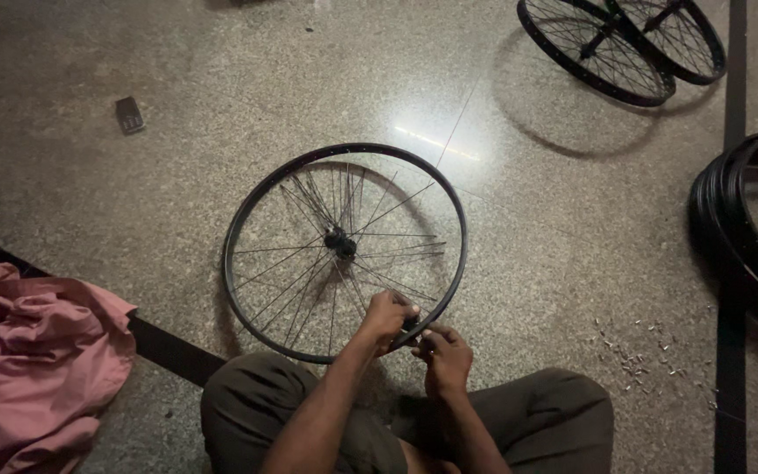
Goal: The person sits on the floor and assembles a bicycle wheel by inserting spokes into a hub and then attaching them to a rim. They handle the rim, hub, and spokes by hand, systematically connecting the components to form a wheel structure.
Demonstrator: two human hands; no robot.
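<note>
A wheel (345, 253) lies flat on the floor (133, 193) just ahead of the seated person's knees. The left hand (388, 318) closes around spokes near the rim's near edge; the right hand (443, 355) pinches something small at the rim beside it, too dim to tell what. The hub (339, 240) sits mid-wheel. Small nipples (638, 355) are scattered to the right, pink cloth (32, 369) lies left, more wheels (620, 39) stand beyond

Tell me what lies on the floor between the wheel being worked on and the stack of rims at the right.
Head view: bare speckled floor, with small metal bits scattered lower down, nearer the stack of rims than the wheel.
</note>
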